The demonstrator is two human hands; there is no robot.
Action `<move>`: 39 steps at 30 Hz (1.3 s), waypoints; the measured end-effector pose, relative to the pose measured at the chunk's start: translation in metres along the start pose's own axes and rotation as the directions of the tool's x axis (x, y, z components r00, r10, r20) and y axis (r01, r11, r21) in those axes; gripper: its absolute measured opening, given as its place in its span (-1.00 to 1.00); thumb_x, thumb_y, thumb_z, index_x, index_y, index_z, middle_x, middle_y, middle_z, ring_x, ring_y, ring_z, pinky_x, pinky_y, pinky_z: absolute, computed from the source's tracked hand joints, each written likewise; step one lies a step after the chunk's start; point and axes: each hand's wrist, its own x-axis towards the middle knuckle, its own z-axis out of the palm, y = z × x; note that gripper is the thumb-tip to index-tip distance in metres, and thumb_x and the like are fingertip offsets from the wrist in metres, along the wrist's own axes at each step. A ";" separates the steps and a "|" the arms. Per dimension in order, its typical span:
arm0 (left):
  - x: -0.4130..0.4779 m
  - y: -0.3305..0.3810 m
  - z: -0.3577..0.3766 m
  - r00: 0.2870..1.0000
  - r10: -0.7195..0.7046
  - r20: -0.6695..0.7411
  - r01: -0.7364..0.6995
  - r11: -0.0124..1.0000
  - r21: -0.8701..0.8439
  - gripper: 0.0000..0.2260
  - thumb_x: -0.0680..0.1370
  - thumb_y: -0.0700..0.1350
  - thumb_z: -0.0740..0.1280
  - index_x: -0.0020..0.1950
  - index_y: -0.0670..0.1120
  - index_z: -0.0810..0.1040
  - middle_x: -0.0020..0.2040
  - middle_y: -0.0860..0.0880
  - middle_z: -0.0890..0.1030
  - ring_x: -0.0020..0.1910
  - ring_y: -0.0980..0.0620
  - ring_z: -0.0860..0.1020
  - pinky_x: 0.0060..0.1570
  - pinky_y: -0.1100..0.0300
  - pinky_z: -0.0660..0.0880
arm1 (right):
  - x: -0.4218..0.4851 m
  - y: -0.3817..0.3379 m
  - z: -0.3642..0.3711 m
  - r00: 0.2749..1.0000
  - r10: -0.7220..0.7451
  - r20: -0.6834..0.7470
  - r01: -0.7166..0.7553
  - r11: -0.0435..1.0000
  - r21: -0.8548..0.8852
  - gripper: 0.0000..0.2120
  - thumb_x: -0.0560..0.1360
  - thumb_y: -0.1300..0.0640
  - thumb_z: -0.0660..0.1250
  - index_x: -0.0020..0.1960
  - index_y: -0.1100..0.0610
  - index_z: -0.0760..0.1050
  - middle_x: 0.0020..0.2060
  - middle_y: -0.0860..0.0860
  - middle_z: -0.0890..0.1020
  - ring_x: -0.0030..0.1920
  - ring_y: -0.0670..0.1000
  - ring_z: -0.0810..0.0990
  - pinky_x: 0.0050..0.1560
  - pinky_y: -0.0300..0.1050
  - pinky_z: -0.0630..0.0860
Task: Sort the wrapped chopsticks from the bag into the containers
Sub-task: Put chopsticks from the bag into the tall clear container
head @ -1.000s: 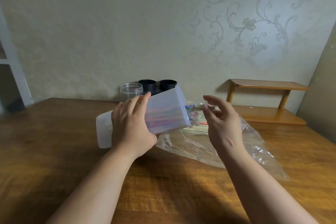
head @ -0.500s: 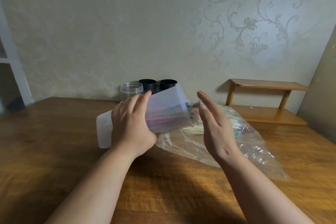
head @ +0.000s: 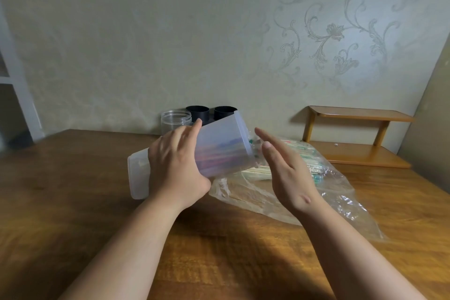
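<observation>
At frame centre the left hand (head: 177, 165) has its grip curled round a tilted translucent container (head: 224, 146), the right hand (head: 287, 173) flat, grip open, just right of its mouth, wrapped chopsticks (head: 305, 155) lying in the clear bag (head: 341, 204) on the table (head: 73, 202).

A container (head: 221, 148) is held tilted in the left hand (head: 177, 165), its mouth turned toward the right hand (head: 289, 173), which is raised just beside it. A bag (head: 341, 197) is spread on the table (head: 73, 190) beneath and right of the right hand, with chopsticks (head: 302, 153) lying in it. Behind the left hand a jar (head: 175, 120) and two cups (head: 197, 112) are set. A shelf (head: 358, 139) is placed far right, behind the right hand.
</observation>
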 end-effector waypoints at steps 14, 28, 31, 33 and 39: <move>0.001 0.001 0.000 0.999 -0.043 -0.027 0.043 0.999 0.012 -0.05 0.18 -0.13 0.53 0.53 0.01 0.23 0.38 -0.02 0.37 0.35 -0.07 0.29 0.40 -0.10 0.18 | 0.004 -0.006 -0.013 0.978 0.202 -0.054 -0.207 0.972 -0.110 -0.97 0.36 0.22 0.28 -0.24 0.16 0.48 -0.35 0.07 0.65 -0.29 0.10 0.64 -0.14 0.20 0.59; 0.001 0.002 -0.002 0.993 -0.101 -0.055 0.102 0.995 0.006 -0.05 0.20 -0.14 0.55 0.54 0.02 0.23 0.40 -0.03 0.35 0.36 -0.04 0.24 0.41 -0.07 0.16 | 0.001 0.005 -0.002 0.871 0.369 0.326 -0.089 0.769 -0.633 -0.63 0.52 0.25 0.15 0.19 0.03 0.61 0.20 -0.04 0.62 0.19 0.02 0.56 0.15 -0.13 0.48; 0.001 0.002 -0.002 0.994 -0.103 -0.041 0.103 0.995 0.006 -0.04 0.21 -0.13 0.55 0.55 0.03 0.20 0.41 0.00 0.33 0.36 -0.02 0.22 0.42 -0.04 0.13 | 0.002 0.021 0.003 0.831 0.420 0.365 -0.093 0.751 -0.653 -0.56 0.57 0.21 0.14 0.42 0.05 0.43 0.40 0.01 0.47 0.38 0.06 0.43 0.31 -0.11 0.37; 0.001 0.002 -0.002 0.994 -0.107 -0.035 0.107 0.994 0.005 -0.04 0.21 -0.13 0.54 0.55 0.04 0.19 0.41 0.01 0.32 0.38 -0.02 0.23 0.43 -0.03 0.12 | 0.002 0.033 0.007 0.830 0.427 0.360 -0.079 0.728 -0.681 -0.59 0.61 0.08 0.13 0.45 0.06 0.37 0.47 0.03 0.39 0.44 0.08 0.35 0.39 -0.05 0.31; 0.001 0.002 -0.002 0.990 -0.122 -0.068 0.123 0.992 -0.001 -0.04 0.20 -0.15 0.55 0.55 0.02 0.21 0.41 -0.01 0.35 0.38 -0.05 0.26 0.43 -0.04 0.13 | 0.005 0.053 0.012 0.833 0.476 0.281 -0.094 0.623 -0.776 -0.54 0.63 -0.06 0.02 0.50 0.01 0.29 0.49 0.03 0.32 0.49 0.07 0.24 0.45 0.02 0.12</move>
